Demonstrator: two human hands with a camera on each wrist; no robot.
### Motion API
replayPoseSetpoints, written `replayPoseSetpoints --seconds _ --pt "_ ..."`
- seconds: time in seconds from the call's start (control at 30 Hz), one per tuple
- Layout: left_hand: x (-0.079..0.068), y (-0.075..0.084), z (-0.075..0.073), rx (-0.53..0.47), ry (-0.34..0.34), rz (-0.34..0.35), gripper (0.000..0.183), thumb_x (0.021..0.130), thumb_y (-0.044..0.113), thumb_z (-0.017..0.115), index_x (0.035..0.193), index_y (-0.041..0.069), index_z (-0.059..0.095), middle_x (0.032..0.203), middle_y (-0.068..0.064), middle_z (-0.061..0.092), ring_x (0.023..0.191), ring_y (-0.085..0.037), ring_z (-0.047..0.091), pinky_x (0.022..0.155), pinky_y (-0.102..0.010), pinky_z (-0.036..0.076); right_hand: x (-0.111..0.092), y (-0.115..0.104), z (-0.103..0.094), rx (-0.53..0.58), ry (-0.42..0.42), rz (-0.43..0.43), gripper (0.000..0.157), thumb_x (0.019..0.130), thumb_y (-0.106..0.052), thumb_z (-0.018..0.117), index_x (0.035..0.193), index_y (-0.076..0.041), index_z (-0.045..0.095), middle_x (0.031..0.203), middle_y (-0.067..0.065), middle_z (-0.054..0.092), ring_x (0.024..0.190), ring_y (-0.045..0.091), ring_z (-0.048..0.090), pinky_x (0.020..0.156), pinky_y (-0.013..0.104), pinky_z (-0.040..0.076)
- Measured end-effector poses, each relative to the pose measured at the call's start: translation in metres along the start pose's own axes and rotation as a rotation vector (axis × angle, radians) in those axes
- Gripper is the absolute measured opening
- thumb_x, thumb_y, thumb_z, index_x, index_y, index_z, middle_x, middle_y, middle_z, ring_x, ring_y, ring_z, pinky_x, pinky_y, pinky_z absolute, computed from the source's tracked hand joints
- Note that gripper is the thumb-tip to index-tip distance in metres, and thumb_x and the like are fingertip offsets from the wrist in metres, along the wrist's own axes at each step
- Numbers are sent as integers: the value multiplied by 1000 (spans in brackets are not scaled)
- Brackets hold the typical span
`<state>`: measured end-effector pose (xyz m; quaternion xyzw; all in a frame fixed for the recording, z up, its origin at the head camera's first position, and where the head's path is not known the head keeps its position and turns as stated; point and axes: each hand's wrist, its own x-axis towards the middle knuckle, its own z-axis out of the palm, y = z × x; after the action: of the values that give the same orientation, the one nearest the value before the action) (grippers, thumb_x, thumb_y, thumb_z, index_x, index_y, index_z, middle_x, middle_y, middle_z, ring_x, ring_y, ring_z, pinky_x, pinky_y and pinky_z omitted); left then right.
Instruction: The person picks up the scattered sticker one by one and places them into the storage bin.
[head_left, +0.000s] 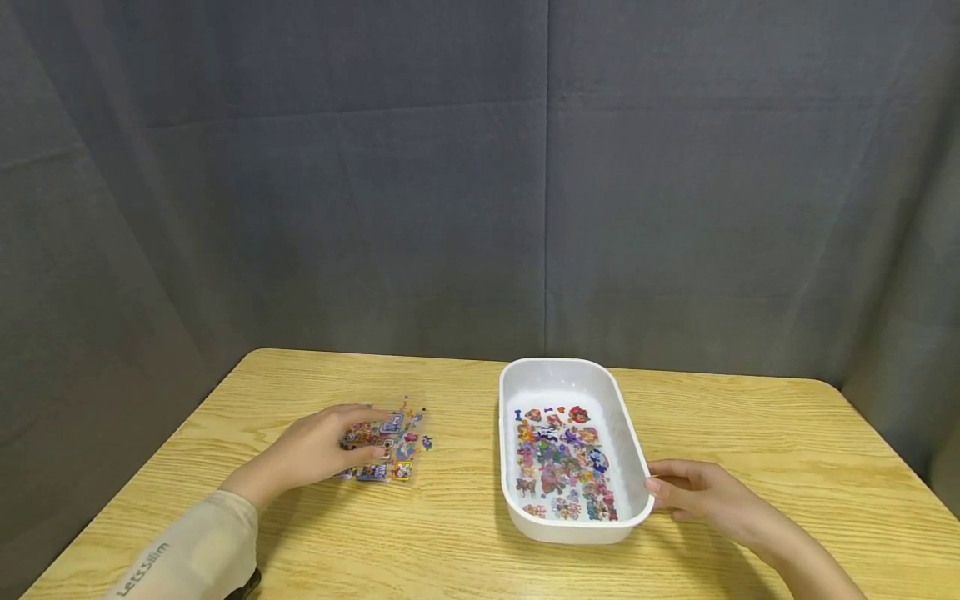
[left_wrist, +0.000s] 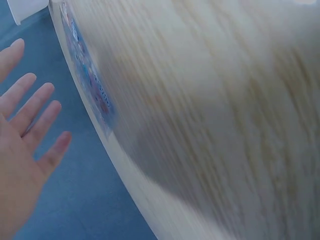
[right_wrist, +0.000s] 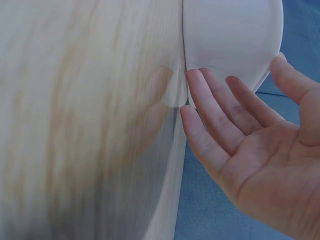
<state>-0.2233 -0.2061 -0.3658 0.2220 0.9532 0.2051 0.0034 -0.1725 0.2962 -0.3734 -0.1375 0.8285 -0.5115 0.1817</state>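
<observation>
Clear plastic sheets of colourful cartoon stickers point(head_left: 403, 450) lie on pale wood-grain table point(head_left: 420, 550), nine o'clock of white rounded tray point(head_left: 567, 532); left hand point(head_left: 318, 448) hovers close, fingers loose, grasping nothing. Right hand point(head_left: 705, 497) pinches tray's rim, four o'clock. Sheets look light, floppy, likely slippery: pinch three-o'clock edge!

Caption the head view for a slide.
Left hand over a clear printed sheet, right hand touching a white tray with colorful prints inside, wooden table.
</observation>
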Motion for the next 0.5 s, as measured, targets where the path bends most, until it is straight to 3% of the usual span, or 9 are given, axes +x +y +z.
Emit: replayPoseSetpoints --seconds 0.5 --pt "6 -7 3 -29 -35 -58 57 93 46 67 141 18 57 144 -12 52 131 -38 48 100 -62 42 1 -1 0 7 -8 21 62 103 -28 56 136 22 40 121 28 63 110 39 63 86 53 54"
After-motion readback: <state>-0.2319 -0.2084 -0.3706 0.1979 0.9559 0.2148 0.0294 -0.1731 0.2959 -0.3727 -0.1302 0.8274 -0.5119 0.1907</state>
